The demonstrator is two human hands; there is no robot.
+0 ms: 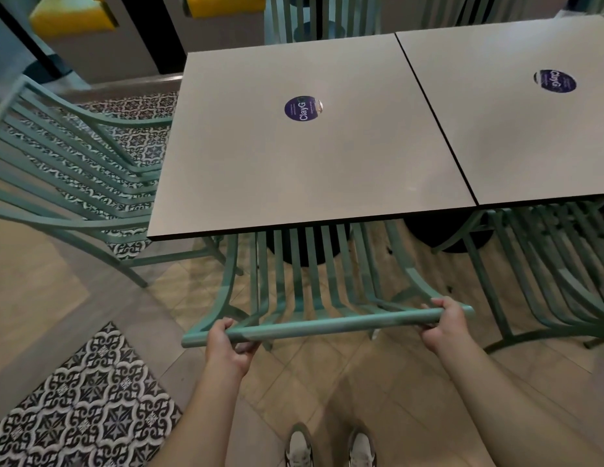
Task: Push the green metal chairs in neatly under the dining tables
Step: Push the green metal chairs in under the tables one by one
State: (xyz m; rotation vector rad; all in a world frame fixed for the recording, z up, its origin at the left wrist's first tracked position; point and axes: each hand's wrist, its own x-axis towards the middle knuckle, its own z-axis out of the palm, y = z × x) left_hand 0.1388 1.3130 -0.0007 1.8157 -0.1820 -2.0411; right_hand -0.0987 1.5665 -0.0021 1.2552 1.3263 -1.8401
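Observation:
A green metal chair point(314, 281) stands in front of me, its seat tucked under the near edge of a grey square dining table point(294, 170). My left hand point(226, 345) grips the left part of the chair's top rail. My right hand point(445, 323) grips the rail near its right end. A second green chair point(75, 156) stands at the table's left side, angled out and only partly under it. A third green chair point(556, 264) sits under the neighbouring table point(516, 123) on the right.
A round blue sticker point(302, 109) marks the near table's middle. More green chair backs point(310, 15) show at the far side. Yellow seat cushions point(75, 15) lie at the back left. Patterned floor tiles point(91, 399) run at my left; my shoes point(331, 446) are below.

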